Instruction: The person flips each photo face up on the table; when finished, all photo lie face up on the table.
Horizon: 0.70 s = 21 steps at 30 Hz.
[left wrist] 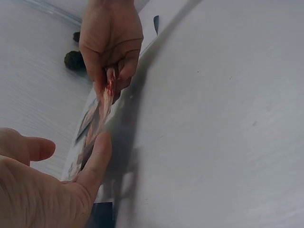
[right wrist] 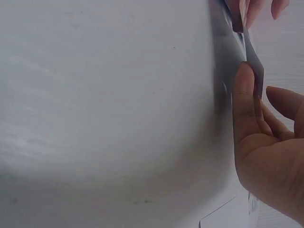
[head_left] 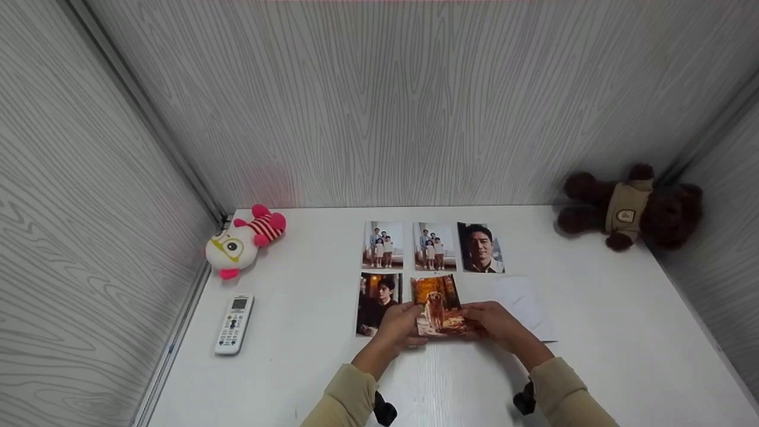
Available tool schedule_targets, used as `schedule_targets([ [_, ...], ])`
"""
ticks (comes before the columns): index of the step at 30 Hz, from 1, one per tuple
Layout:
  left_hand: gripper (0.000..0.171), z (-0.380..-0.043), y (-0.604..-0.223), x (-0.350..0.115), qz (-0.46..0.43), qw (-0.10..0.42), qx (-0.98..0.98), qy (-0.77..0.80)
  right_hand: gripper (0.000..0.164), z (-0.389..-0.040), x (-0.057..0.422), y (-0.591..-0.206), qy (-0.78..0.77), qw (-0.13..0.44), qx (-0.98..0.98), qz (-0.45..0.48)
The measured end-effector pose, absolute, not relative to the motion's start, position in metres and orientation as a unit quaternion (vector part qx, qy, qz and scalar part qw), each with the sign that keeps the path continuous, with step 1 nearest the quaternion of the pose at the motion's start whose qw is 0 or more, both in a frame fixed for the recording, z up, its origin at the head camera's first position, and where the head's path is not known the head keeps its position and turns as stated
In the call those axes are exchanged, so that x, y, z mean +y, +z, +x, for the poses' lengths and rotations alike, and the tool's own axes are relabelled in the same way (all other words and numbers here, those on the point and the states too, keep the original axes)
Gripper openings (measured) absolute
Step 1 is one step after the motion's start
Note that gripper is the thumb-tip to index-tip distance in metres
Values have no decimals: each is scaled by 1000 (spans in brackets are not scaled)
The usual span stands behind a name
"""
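Both hands hold a photo of a golden dog among autumn leaves (head_left: 437, 308), in front of the photo rows in the head view. My left hand (head_left: 398, 325) is at its left edge, thumb toward the front and fingers behind. At the opposite edge my right hand (head_left: 495, 323) grips it, and the left wrist view shows that hand (left wrist: 111, 42) pinching the photo. Seen nearly edge-on in the right wrist view, the photo (right wrist: 254, 64) casts a shadow on the table. Left of it lies a photo of a person in dark clothes (head_left: 375, 305), partly behind my left hand.
Two family photos (head_left: 383, 246) and a portrait photo (head_left: 481, 248) form the back row. A white card (head_left: 522, 302) lies by my right hand. A remote control (head_left: 235, 325) and a pink-and-white plush toy (head_left: 244, 242) are leftward; a brown teddy bear (head_left: 628, 210) lies back right.
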<state>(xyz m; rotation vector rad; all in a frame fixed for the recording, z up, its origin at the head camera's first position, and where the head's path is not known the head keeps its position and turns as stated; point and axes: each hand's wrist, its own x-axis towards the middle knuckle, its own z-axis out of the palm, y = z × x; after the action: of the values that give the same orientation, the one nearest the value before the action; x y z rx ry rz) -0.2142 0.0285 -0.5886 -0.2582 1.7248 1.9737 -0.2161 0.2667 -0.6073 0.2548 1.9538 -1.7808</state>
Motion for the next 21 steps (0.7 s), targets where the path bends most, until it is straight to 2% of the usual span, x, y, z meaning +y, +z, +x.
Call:
schedule_targets([
  [21, 70, -208, -575, 25, -88, 260, 631, 725, 44, -212, 260, -606, -636, 226, 731, 101],
])
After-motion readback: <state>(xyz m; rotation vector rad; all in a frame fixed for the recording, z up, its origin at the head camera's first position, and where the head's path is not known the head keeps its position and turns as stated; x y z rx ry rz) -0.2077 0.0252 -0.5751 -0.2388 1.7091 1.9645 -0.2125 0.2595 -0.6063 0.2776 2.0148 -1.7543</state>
